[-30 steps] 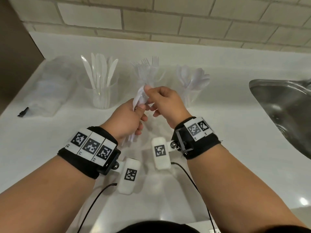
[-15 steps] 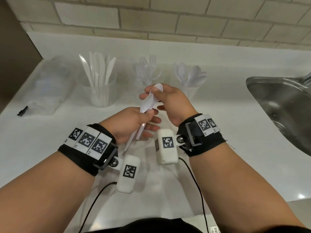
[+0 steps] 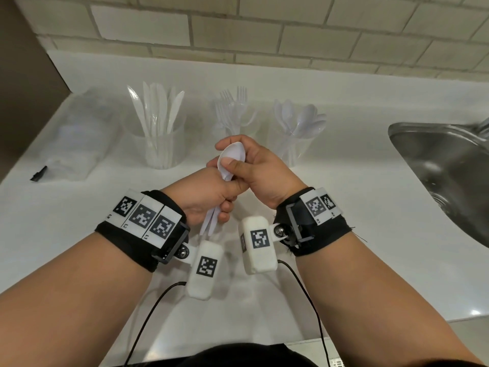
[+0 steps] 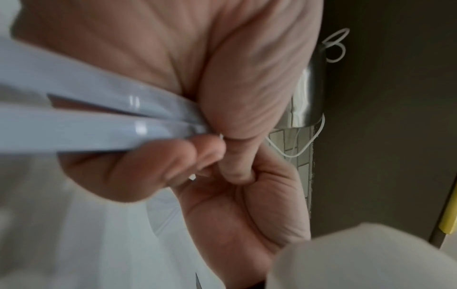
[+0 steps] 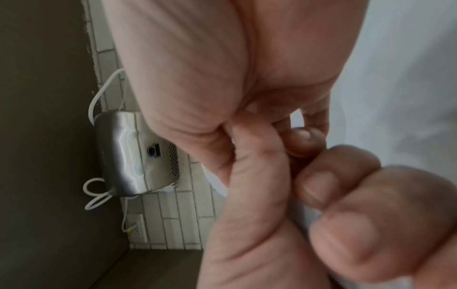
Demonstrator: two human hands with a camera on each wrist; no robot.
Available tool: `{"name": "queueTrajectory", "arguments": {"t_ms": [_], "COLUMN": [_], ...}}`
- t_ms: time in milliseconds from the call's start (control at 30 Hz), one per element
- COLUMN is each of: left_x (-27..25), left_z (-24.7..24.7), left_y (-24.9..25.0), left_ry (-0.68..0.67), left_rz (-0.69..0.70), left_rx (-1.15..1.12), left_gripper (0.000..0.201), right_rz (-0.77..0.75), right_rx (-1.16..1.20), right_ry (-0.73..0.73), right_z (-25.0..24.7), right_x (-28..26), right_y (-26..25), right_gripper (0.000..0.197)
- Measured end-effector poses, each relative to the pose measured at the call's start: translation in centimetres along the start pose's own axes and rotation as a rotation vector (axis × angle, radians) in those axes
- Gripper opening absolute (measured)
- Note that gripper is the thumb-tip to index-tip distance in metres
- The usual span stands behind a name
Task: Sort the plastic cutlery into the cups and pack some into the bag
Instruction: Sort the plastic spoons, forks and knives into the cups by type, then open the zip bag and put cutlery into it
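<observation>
1. The left hand [image 3: 203,194] is curled round the handles of a small bundle of white plastic spoons [image 3: 231,161]; its grip is closed on them, and the handle ends stick out below the fist toward the person
2. In the left wrist view, two flat white handles [image 4: 103,117] run side by side into the fold between thumb and fingers, which press them together
3. The right hand [image 3: 260,172] meets the left above the bench [image 3: 66,221]; its thumb presses on a spoon bowl while the fingers curve over the top, so its grip is pinching the bowl end of the same bundle
4. The spoons are held in the air between both hands, in front of the middle cup
5. Three clear cups stand in a row toward the tiled wall: the left cup [image 3: 161,149] holds knives [image 3: 158,109] standing upright, the middle cup [image 3: 238,128], partly hidden behind the hands, holds forks [image 3: 232,107], and the right cup [image 3: 293,148] holds more spoons with bowls up
6. A clear plastic bag [image 3: 79,139] lies flat on the bench to the left of the knife cup, with a small black clip [image 3: 39,173] just beside its near corner
7. A steel sink [image 3: 444,170] is set into the bench at the right, well apart from the cups
</observation>
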State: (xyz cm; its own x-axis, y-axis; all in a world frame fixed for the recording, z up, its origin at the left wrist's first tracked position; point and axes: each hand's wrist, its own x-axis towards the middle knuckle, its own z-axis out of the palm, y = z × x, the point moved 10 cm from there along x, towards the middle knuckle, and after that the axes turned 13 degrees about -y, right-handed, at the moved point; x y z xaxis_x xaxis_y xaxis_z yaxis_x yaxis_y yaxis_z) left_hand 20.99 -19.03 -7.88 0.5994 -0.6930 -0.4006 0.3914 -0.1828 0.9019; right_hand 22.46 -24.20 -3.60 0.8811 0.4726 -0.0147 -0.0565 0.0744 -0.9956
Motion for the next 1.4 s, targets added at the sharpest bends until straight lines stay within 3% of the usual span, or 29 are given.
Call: {"name": "queueTrajectory", "arguments": {"t_ms": [233,400,500,567,667,733,800,933,1033,1100,1133,1200,1267,1400], "left_x": [0.1,-0.1,-0.7,-1.3,-2.5,-3.5,-4.7,-8.3,-12.1,-14.7,-16.0,-18.0,-19.4,-20.1], "left_z": [-0.8,0.5,-0.3,-1.6,-3.6,-3.9,-3.3,-2.9,-5.2,-6.4,-6.9,-8.3,-11.2,-18.0], "left_y": [0.2,1.3,1.3,1.2,1.6,2.2,2.1,-1.1,-4.6,-7.4,-8.5,-9.1,-7.5,-3.1], "left_ry": [0.083,0.024,0.043,0.087,0.198,0.240,0.185,-0.019,0.015,0.048,0.074,0.172,0.364,0.712], "left_rz": [0.017,0.114,0.130,0.107,0.098,0.097,0.058,-0.041,-0.091,-0.145,-0.172,-0.204,-0.172,-0.110], "left_rx": [0.132,0.207,0.322,0.434,0.505,0.578,0.680,0.781,0.667,0.615,0.590,0.564,0.581,0.550], "left_gripper": [0.016,0.027,0.028,0.025,0.019,0.019,0.020,0.036,0.039,0.040,0.036,0.035,0.054,0.030], "right_rz": [-0.035,-0.081,-0.194,-0.341,-0.538,-0.576,-0.525,-0.270,-0.010,-0.026,-0.110,-0.303,-0.400,-0.306], "right_rx": [0.078,0.152,0.139,0.036,-0.299,-0.462,-0.565,-0.636,-0.815,-0.821,-0.836,-0.915,-0.974,-1.000], "right_ry": [-0.008,0.182,0.347,0.487,0.751,0.874,0.905,0.841,0.824,0.874,0.901,0.901,0.761,0.309], "right_z": [-0.1,-2.8,-5.9,-8.7,-11.7,-12.4,-12.7,-14.4,-15.6,-15.0,-13.8,-9.6,-4.2,6.5], "right_x": [-0.2,-1.2,-2.6,-4.2,-6.9,-7.3,-6.3,-3.6,-2.5,-2.6,-2.6,-1.5,1.6,9.6], "right_y": [0.4,-1.7,-6.0,-10.3,-15.9,-17.0,-16.2,-11.4,-9.0,-9.6,-10.6,-12.7,-13.6,-11.4], "right_gripper": [0.020,0.023,0.023,0.027,0.031,0.033,0.035,0.037,0.040,0.045,0.046,0.043,0.037,0.027]}}
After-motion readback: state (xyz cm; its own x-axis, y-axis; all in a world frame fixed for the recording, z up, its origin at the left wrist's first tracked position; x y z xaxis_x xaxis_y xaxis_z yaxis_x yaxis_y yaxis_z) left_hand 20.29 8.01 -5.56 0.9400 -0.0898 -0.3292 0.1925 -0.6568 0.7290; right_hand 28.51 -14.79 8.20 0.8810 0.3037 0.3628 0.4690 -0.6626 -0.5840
